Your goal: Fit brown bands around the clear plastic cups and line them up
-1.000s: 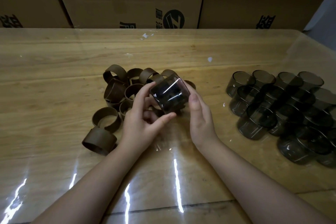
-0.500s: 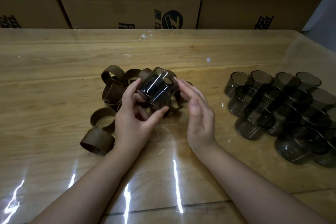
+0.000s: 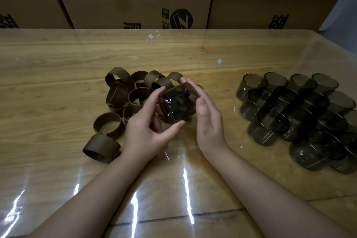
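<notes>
Half a second ago the right hand [image 3: 209, 121] was off the held cup [image 3: 177, 107], and the cup's open mouth faced up. Now the right hand is back, its fingers straight and flat against the far side of the cup, and the cup has been tipped onto its side. The left hand [image 3: 146, 129] grips the cup from the near side, thumb below and fingers over the top. The cup is up in the air, just in front of the pile of brown bands [image 3: 119, 96].

I think this means the person is still working on this one cup — turning it to get a band on. There is a brown edge by the right fingertips, but I cannot tell if it is a band on the cup or one from the pile behind it. No cup with a band on it stands in a row yet, so most of the job looks left to do.

The held cup is short, round and smoky, and you can see through it. It is shiny and looks hard and slippery. The bands are dull brown rings, like thin card, and some are squashed out of round. The bare cups [image 3: 301, 106] sit close together on the right, well apart from the bands. The desk [image 3: 58, 63] is pale wood under a shiny clear sheet [image 3: 173, 189]. Cardboard boxes [image 3: 116, 6] are stacked behind it.
</notes>
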`<state>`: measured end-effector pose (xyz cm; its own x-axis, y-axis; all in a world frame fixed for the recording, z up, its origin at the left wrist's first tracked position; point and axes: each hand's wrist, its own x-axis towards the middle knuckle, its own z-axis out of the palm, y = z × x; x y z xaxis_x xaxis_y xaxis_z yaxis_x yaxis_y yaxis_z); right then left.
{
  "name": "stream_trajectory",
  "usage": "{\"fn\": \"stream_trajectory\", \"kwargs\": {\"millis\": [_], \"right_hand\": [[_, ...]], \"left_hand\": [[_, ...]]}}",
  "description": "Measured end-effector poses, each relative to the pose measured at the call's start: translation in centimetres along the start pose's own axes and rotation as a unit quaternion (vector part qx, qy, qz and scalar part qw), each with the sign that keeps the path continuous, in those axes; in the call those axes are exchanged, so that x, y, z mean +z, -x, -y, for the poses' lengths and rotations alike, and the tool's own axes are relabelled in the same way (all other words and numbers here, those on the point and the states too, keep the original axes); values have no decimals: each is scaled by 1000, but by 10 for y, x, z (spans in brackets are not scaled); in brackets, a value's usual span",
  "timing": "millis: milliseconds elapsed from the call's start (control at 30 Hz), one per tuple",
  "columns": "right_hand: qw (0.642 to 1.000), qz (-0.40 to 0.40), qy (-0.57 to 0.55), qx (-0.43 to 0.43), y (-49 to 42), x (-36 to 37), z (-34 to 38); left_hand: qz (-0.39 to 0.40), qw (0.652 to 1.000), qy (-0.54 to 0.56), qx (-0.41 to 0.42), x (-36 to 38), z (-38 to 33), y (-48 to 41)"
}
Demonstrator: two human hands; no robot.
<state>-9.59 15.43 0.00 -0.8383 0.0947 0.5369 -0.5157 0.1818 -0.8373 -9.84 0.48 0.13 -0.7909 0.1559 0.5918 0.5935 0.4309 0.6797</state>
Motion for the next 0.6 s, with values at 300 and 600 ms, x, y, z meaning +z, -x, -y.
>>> {"fn": "stream_trajectory", "kwargs": {"millis": [300, 600], "right_hand": [[999, 10, -11, 49, 1, 3, -2], [1000, -9, -9, 11, 3, 1, 0]], "left_hand": [[-45, 998, 36, -11, -1, 3, -1], [-75, 997, 0, -33, -3, -1, -1]]}}
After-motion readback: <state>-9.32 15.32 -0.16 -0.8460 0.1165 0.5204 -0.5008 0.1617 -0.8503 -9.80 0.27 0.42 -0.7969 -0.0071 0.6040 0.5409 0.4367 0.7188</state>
